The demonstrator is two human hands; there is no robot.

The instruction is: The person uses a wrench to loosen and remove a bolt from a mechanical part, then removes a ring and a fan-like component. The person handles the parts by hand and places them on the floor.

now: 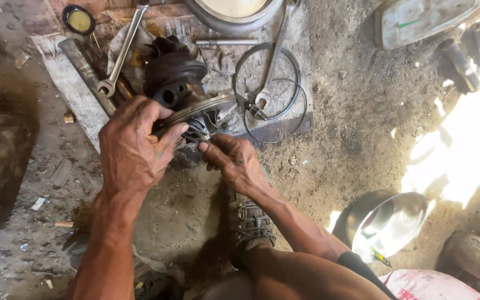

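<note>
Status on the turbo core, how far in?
Done: dark metal turbocharger core sits bare on the board, wire rings and snap-ring pliers lying beside it. In hand: left hand steadies its finned wheel, right hand works the hub. Left: wheel not off.

Bare dirt floor (334, 144) strewn with grit and scraps, worn wooden board (76, 91) at upper left, shiny metal bowl (393, 225) at lower right, and harsh sunlight (462, 150) glaring across the right side.
</note>
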